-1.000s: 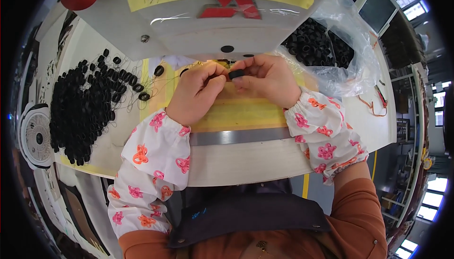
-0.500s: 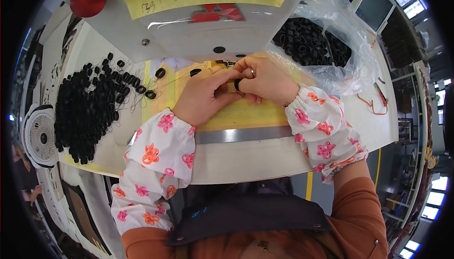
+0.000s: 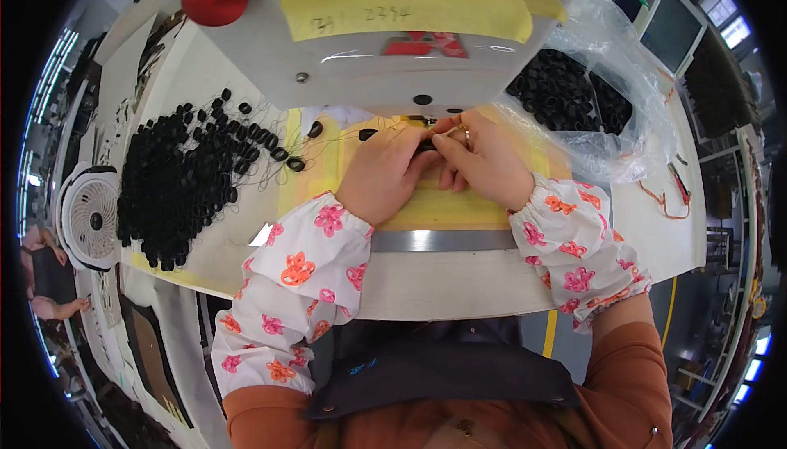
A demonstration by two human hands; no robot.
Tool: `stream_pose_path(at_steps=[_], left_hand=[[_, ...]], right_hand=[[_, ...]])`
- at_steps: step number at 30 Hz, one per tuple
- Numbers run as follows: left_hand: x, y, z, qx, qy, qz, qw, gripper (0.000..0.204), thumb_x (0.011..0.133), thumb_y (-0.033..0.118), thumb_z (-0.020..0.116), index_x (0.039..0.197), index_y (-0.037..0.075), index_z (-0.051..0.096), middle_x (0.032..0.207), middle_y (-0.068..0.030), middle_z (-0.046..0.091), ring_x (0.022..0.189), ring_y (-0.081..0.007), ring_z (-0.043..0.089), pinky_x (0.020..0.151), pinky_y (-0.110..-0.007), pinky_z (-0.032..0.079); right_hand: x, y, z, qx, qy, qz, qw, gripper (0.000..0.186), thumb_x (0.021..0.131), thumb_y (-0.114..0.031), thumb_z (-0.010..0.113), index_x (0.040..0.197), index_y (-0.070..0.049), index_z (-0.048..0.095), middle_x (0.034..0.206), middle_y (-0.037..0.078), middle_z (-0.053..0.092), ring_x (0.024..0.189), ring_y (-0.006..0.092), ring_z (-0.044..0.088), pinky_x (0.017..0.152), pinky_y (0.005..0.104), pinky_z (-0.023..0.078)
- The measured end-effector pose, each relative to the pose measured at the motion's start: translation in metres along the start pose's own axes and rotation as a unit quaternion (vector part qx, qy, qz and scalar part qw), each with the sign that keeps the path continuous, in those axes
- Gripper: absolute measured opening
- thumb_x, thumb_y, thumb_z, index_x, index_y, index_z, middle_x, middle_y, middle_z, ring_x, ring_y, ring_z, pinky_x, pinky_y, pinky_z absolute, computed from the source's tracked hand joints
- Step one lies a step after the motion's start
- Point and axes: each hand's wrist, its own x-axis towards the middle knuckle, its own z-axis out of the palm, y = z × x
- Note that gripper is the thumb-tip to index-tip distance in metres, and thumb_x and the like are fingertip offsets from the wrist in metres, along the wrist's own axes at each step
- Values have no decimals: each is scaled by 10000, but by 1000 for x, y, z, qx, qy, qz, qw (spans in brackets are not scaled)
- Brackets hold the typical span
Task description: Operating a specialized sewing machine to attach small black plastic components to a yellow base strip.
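Note:
My left hand (image 3: 381,170) and my right hand (image 3: 484,158) meet just below the white machine head (image 3: 369,80), fingertips pinched around a small black band (image 3: 425,145), mostly hidden by the fingers. A ring shows on my right hand. Beneath both is a yellow-covered work surface (image 3: 443,207) with a metal strip (image 3: 418,241) along its near side. Loose black loops (image 3: 367,134) with fine threads lie left of my left hand. Whether the band touches the mechanism under the head cannot be made out.
A heap of threaded black loops (image 3: 172,186) covers the table's left, beside a white fan (image 3: 96,221). An open plastic bag of black bands (image 3: 553,88) sits at back right, near a monitor (image 3: 668,31) and red-handled snips (image 3: 682,188). A co-worker (image 3: 51,273) shows at far left.
My fingers have closed in around the black band, which is now more hidden, and my right hand has turned over it. The view has shifted, so the whole bench appears further right.

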Motion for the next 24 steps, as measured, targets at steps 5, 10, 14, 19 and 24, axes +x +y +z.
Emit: stream_pose_path(at_steps=[5,10,14,19,24], left_hand=[[3,0,-12,-48,6,-39,998,152,770,111,563,876,2,572,739,-134,582,648,-262,548,600,-299,429],[14,-15,-15,-113,-50,-165,979,167,734,185,598,778,24,593,595,-88,577,521,-199,544,527,-283,425],[19,-8,-24,-173,-129,-203,955,192,772,208,587,813,21,598,641,-92,580,575,-154,533,559,-265,420],[15,-12,-17,-131,-118,-124,976,193,784,196,572,847,15,599,696,-102,594,608,-181,543,588,-274,425],[10,-13,-6,-130,-33,-61,989,181,770,176,576,856,19,603,712,-112,607,624,-209,566,592,-281,435]], right_hand=[[-2,6,2,-234,59,-274,931,127,740,-4,543,858,-8,496,740,96,558,556,187,563,471,279,445],[10,7,-2,-324,56,-445,833,151,687,-19,583,821,-37,515,796,95,520,668,288,545,529,352,447],[9,12,-4,-289,47,-409,864,124,695,-23,579,796,-45,510,787,96,526,659,289,545,531,360,444],[7,17,-4,-287,50,-394,871,119,689,-16,573,783,-39,504,751,104,528,625,294,543,531,359,444],[8,18,-3,-226,83,-320,916,128,670,2,586,775,-7,514,721,115,546,605,257,559,526,332,447]])
